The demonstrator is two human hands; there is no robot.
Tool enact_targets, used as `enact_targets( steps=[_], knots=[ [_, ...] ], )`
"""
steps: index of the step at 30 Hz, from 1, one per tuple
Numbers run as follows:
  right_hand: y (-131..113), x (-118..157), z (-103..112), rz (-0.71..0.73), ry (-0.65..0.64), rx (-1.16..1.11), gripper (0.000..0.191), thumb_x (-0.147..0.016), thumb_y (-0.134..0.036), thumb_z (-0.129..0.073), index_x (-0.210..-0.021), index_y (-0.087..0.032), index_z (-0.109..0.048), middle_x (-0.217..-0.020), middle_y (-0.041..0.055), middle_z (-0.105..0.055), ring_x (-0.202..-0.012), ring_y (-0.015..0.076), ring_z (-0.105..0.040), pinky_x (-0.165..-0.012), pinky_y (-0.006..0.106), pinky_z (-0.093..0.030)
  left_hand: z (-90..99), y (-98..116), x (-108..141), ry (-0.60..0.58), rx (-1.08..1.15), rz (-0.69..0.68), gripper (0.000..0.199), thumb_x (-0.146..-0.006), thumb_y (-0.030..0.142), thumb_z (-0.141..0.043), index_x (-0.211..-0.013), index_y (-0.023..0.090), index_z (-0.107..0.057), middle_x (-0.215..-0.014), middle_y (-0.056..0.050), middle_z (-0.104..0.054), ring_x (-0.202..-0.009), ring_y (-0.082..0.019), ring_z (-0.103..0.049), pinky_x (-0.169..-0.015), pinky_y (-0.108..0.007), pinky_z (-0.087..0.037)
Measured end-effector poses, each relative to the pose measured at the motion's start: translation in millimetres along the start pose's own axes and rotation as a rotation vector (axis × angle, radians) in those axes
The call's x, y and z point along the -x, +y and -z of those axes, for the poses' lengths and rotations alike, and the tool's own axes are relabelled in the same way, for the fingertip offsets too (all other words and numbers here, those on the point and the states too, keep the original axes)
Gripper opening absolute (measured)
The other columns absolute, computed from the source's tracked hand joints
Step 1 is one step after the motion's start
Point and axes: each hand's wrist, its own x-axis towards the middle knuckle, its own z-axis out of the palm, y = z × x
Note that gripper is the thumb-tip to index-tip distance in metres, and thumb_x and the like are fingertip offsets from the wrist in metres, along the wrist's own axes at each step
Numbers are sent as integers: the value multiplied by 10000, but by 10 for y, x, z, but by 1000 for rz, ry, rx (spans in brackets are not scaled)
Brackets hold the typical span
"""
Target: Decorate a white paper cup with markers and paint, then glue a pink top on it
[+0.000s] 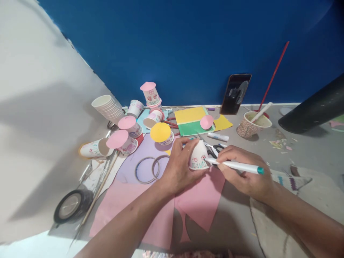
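Observation:
My left hand point(181, 166) is wrapped round a small white paper cup point(199, 156), which is upside down with its rim low. Red flowers and green marks are drawn on the cup's side. My right hand point(245, 173) grips a white marker pen point(236, 166) with a green end, and its tip meets the cup near the flowers. Just behind the cup lie scissors point(213, 148) with black handles, partly hidden by my hands. Pink paper point(201, 200) is spread beneath my hands.
Several decorated cups with paper discs, such as a yellow disc point(160, 132), stand left of centre. Stacked cups point(107, 107) lean by the wall. A phone point(235, 94) stands against the blue wall, near a patterned cup point(251, 125). Tape rolls point(69, 206) lie left.

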Motion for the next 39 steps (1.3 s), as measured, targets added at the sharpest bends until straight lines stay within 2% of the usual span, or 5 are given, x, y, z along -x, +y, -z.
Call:
enact_targets(
  steps=[14, 24, 29, 39],
  knots=[
    [-19, -12, -1, 26, 15, -5, 124, -966, -126, -606, -935, -243, -634, -810, 14, -733, -717, 166, -725, -656, 273, -570, -5, 5, 13, 6, -25, -40, 761, -797, 277, -861, -1478, 257, -523, -1379, -144, -467, -1355, -339, -515, -1150, -525, -503],
    [-33, -13, -12, -11, 14, -22, 133, -964, -133, -601, -916, -248, -645, -800, 16, -743, -700, 176, -727, -638, 288, -562, 1, 24, 18, -1, -23, -40, 761, -798, 259, -863, -1478, 271, -520, -1392, -145, -467, -1363, -340, -514, -1148, -523, -501],
    [-19, -2, -4, -29, 26, -15, 118, -960, -134, -611, -940, -245, -645, -825, 13, -739, -713, 164, -721, -661, 276, -568, -14, 20, 14, 30, -36, -69, 751, -809, 307, -867, -1474, 261, -522, -1362, -136, -474, -1338, -331, -531, -1126, -506, -516],
    [-5, 0, -41, -27, 45, -26, 115, -958, -141, -617, -945, -249, -653, -822, 19, -745, -710, 178, -728, -656, 300, -583, -20, 19, 26, 11, -59, -66, 772, -804, 310, -880, -1483, 273, -513, -1367, -140, -474, -1339, -339, -526, -1123, -519, -518]
  ],
)
